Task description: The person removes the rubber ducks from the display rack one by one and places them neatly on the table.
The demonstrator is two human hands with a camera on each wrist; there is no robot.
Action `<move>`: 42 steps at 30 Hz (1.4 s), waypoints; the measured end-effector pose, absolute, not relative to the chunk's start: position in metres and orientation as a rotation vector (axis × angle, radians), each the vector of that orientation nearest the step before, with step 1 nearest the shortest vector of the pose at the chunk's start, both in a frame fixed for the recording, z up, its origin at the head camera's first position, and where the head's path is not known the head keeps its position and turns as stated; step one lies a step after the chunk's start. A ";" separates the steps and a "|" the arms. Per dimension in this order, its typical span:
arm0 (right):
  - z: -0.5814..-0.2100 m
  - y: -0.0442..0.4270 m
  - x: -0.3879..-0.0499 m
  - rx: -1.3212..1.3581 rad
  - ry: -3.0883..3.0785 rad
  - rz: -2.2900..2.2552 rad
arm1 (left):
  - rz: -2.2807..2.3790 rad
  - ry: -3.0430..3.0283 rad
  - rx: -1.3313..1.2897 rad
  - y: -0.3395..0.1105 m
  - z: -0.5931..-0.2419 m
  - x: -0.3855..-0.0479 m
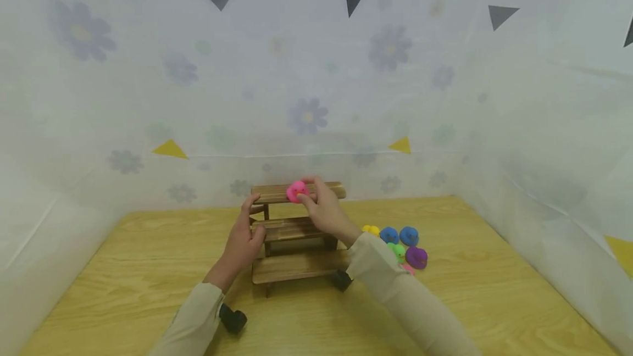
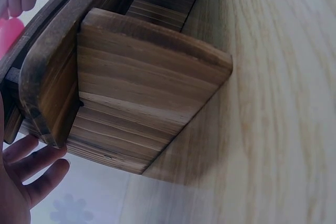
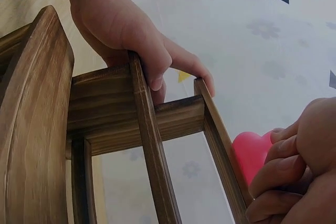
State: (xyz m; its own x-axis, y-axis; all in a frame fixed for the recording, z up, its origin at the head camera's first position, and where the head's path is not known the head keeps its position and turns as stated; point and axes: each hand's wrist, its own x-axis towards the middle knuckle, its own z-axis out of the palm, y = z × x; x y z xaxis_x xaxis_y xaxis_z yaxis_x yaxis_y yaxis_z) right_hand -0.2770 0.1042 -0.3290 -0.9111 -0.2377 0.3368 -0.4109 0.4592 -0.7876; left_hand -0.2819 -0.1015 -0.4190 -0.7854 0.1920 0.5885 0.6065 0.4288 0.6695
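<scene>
A three-tier wooden stand (image 1: 296,268) rises in steps on the table. At its left end, my left hand (image 1: 240,246) grips the frame. The thumb lies on the middle tier's edge and the index finger touches the top tier, as the right wrist view shows. My right hand (image 1: 328,210) pinches a pink rubber duck (image 1: 297,192) at the top tier. In the right wrist view the pink duck (image 3: 253,153) is against the top board, partly covered by the right hand's fingers (image 3: 278,177).
Right of the stand sit several small rubber ducks: yellow (image 1: 371,230), blue (image 1: 409,236), green (image 1: 395,251), purple (image 1: 416,257) and a pink one (image 1: 408,268) partly behind the sleeve. A flower-patterned white sheet (image 1: 257,81) encloses the wooden table (image 1: 470,290).
</scene>
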 end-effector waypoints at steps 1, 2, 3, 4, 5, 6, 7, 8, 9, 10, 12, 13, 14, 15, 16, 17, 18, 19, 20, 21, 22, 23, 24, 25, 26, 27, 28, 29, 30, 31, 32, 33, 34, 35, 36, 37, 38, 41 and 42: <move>-0.329 0.106 -0.277 0.577 -2.519 1.449 | -1.314 -2.261 -0.675 -0.102 -0.419 -0.282; -0.328 0.108 -0.277 0.585 -2.512 1.461 | -1.312 -2.261 -0.672 -0.102 -0.418 -0.282; -0.328 0.109 -0.276 0.599 -2.505 1.472 | -1.310 -2.261 -0.669 -0.102 -0.418 -0.282; -0.328 0.111 -0.276 0.606 -2.499 1.479 | -1.305 -2.261 -0.667 -0.102 -0.418 -0.282; -0.328 0.112 -0.276 0.608 -2.493 1.487 | -1.304 -2.260 -0.667 -0.101 -0.417 -0.282; -0.328 0.114 -0.276 0.605 -2.492 1.488 | -1.303 -2.262 -0.666 -0.101 -0.417 -0.282; -0.328 0.116 -0.276 0.606 -2.489 1.488 | -1.302 -2.263 -0.667 -0.101 -0.417 -0.282; -0.328 0.117 -0.275 0.602 -2.484 1.490 | -1.300 -2.263 -0.669 -0.101 -0.417 -0.282; -0.328 0.119 -0.275 0.599 -2.485 1.484 | -1.298 -2.263 -0.671 -0.101 -0.417 -0.283; -0.328 0.121 -0.275 0.595 -2.489 1.485 | -1.297 -2.264 -0.674 -0.101 -0.417 -0.283; -0.328 0.125 -0.275 0.604 -2.490 1.488 | -1.302 -2.268 -0.676 -0.101 -0.417 -0.283; -0.328 0.126 -0.275 0.610 -2.491 1.490 | -1.311 -2.271 -0.676 -0.100 -0.416 -0.283; -0.328 0.128 -0.275 0.617 -2.493 1.480 | -1.318 -2.275 -0.676 -0.100 -0.416 -0.283; -0.328 0.129 -0.275 0.624 -2.494 1.475 | -1.327 -2.279 -0.675 -0.101 -0.415 -0.283; -0.328 0.130 -0.274 0.626 -2.494 1.481 | -1.333 -2.284 -0.674 -0.101 -0.415 -0.283; -0.329 0.132 -0.274 0.627 -2.487 1.487 | -1.342 -2.288 -0.672 -0.101 -0.414 -0.283; -0.329 0.133 -0.274 0.623 -2.483 1.492 | -1.349 -2.293 -0.670 -0.100 -0.414 -0.283; -0.329 0.135 -0.273 0.617 -2.482 1.492 | -1.350 -2.296 -0.669 -0.100 -0.413 -0.283; -0.329 0.136 -0.272 0.604 -2.484 1.495 | -1.345 -2.298 -0.668 -0.100 -0.413 -0.283; -0.329 0.137 -0.271 0.590 -2.486 1.508 | -1.344 -2.298 -0.669 -0.100 -0.413 -0.284; -0.329 0.139 -0.270 0.581 -2.487 1.519 | -1.343 -2.298 -0.668 -0.099 -0.413 -0.284; -0.329 0.141 -0.269 0.573 -2.487 1.523 | -1.347 -2.296 -0.670 -0.099 -0.413 -0.284; -0.330 0.143 -0.268 0.565 -2.491 1.528 | -1.345 -2.295 -0.670 -0.099 -0.414 -0.284; -0.330 0.145 -0.267 0.563 -2.494 1.532 | -1.346 -2.293 -0.672 -0.099 -0.414 -0.284; -0.330 0.146 -0.266 0.558 -2.496 1.536 | -1.346 -2.291 -0.675 -0.099 -0.415 -0.285; -0.331 0.148 -0.265 0.563 -2.495 1.536 | -1.348 -2.290 -0.676 -0.099 -0.415 -0.285; -0.332 0.150 -0.264 0.558 -2.496 1.542 | -1.347 -2.291 -0.677 -0.099 -0.416 -0.285; -0.332 0.152 -0.263 0.555 -2.497 1.544 | -1.345 -2.291 -0.677 -0.100 -0.416 -0.285; -0.332 0.153 -0.262 0.553 -2.495 1.551 | -1.343 -2.292 -0.676 -0.100 -0.417 -0.285; -0.333 0.155 -0.262 0.552 -2.495 1.563 | -1.344 -2.293 -0.676 -0.100 -0.417 -0.285; -0.333 0.156 -0.261 0.542 -2.497 1.570 | -1.345 -2.295 -0.674 -0.100 -0.417 -0.285; -0.333 0.158 -0.260 0.535 -2.495 1.584 | -1.347 -2.300 -0.670 -0.100 -0.417 -0.284; -0.334 0.160 -0.260 0.531 -2.493 1.601 | -1.348 -2.304 -0.669 -0.101 -0.417 -0.284; -0.334 0.161 -0.259 0.533 -2.490 1.607 | -1.348 -2.304 -0.667 -0.101 -0.416 -0.284; -0.335 0.162 -0.259 0.539 -2.488 1.614 | -1.350 -2.308 -0.664 -0.101 -0.416 -0.284; -0.335 0.164 -0.259 0.543 -2.485 1.619 | -1.347 -2.311 -0.662 -0.101 -0.416 -0.284; -0.336 0.165 -0.259 0.549 -2.480 1.617 | -1.345 -2.314 -0.659 -0.101 -0.415 -0.284; -0.338 0.169 -0.257 0.588 -2.459 1.633 | -1.334 -2.311 -0.656 -0.101 -0.415 -0.284; -0.339 0.171 -0.256 0.597 -2.451 1.643 | -1.330 -2.314 -0.655 -0.101 -0.415 -0.284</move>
